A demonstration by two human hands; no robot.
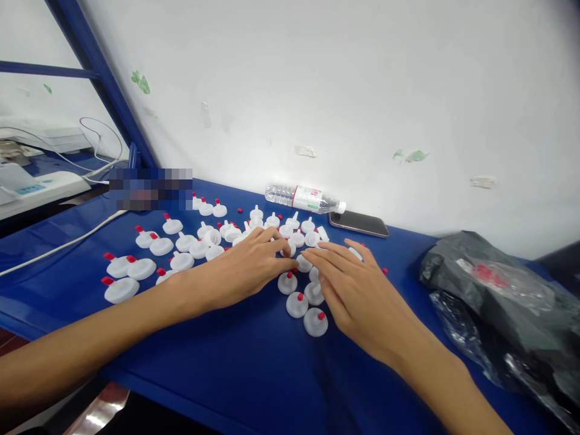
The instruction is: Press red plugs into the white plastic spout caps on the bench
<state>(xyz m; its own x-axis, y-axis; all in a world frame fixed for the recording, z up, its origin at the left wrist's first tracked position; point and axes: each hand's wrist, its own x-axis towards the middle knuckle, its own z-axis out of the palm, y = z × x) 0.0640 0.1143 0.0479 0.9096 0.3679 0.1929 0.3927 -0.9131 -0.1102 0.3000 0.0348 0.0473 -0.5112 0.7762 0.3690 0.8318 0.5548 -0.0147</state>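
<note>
Head view. Left hand [251, 261]: fingers curled, slightly parted, hold unclear. Right hand [357, 287]: fingers extended, hold unclear. White round plastic spouted caps [316, 324], some red-tipped: beside both, on glossy blue tabletop [254, 368]; likely light, stiff, smooth; best gripped by rim.

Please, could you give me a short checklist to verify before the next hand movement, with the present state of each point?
1. Left hand grips a white cap: cannot tell, contact is unclear.
2. Right hand is beside the left hand, over the caps: ok.
3. Every white cap carries a red tip: not ok, several nozzles are bare.
4. Bottle stands upright: not ok, it lies on its side by the wall.
5. Phone lies flat on the table: ok.
</note>
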